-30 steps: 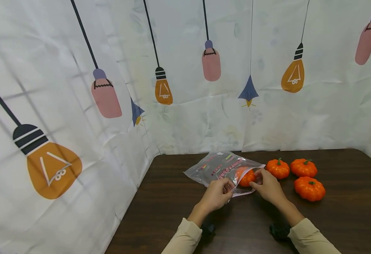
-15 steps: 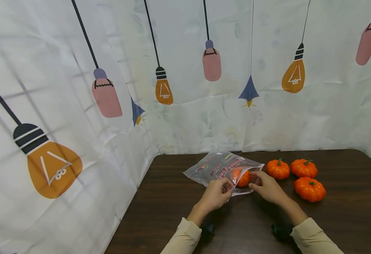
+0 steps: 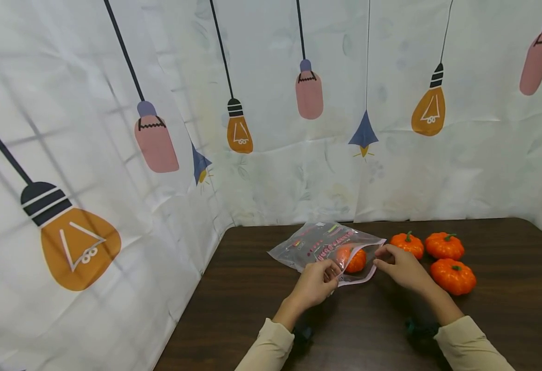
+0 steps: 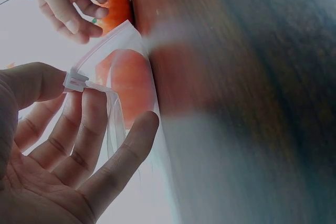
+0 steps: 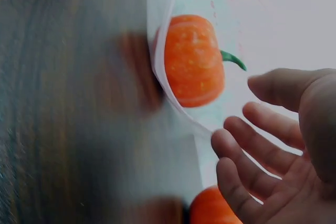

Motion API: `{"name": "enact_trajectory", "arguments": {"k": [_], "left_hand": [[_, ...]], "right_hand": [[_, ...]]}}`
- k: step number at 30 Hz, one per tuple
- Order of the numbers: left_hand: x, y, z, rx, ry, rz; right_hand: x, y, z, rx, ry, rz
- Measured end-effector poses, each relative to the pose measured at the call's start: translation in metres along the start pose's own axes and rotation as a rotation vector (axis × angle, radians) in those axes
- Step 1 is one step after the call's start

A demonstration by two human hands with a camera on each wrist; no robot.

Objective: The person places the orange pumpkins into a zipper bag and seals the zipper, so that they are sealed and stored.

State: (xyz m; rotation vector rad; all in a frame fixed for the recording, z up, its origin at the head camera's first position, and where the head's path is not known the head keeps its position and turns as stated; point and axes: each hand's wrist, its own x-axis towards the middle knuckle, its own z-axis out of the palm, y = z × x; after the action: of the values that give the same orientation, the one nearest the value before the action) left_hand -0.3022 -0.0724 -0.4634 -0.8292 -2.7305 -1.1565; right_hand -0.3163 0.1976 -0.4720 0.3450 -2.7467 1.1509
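A clear zip bag (image 3: 298, 248) with red print lies on the table, its mouth spread toward me. Inside, just behind the opening, sits a small orange toy pumpkin (image 3: 356, 261); its green stem (image 5: 234, 60) shows in the right wrist view. My left hand (image 3: 314, 283) pinches the bag's white slider (image 4: 76, 81) between thumb and fingers at the near corner of the mouth. Beside the mouth's right edge is my right hand (image 3: 403, 267), its fingers loosely bent (image 5: 262, 145) with nothing between them.
Right of the bag, three more orange pumpkins stand grouped: one at the back left (image 3: 409, 244), one at the back right (image 3: 444, 246), one nearer (image 3: 453, 276). A dark wooden table (image 3: 233, 304) carries everything. Behind hangs a white curtain (image 3: 271, 180) printed with lamps.
The pumpkin in the bag has shifted slightly left, deeper inside. My right hand has come away from the pumpkin and out of the mouth, to the right. The left hand stays at the slider.
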Motion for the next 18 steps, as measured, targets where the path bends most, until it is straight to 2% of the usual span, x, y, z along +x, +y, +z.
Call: {"name": "enact_trajectory", "arguments": {"k": [10,18], "left_hand": [[-0.001,-0.002,-0.001,0.002,0.002,0.001],[0.0,-0.003,-0.003,0.007,-0.002,0.009]], "right_hand": [[-0.003,0.01,-0.014,-0.015,0.265,0.068],[-0.002,0.016,-0.017,0.078,0.339,0.173]]}}
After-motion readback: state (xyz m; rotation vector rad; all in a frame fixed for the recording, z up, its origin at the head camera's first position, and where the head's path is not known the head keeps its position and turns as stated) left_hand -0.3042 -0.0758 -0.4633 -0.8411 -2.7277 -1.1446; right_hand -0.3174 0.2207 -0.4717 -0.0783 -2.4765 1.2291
